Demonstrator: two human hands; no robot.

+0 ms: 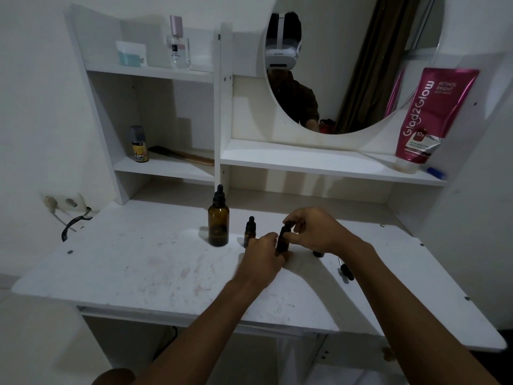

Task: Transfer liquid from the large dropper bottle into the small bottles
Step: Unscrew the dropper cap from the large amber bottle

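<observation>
- left hand (263, 252) is wrapped around the body of a small amber bottle (283, 240), fingers clamped on it, bottle tilted a bit and held just above the white desk (138, 268)
- right hand (311, 230) has its fingertips pinched shut on that bottle's black cap
- a second small bottle (249, 232) stands upright just left of the left-hand fingers, cap on
- large dropper bottle (218, 219) is further left again, upright, dropper top on, nobody touching it
- a loose dropper (345, 270) lies on the desk right of the right wrist
</observation>
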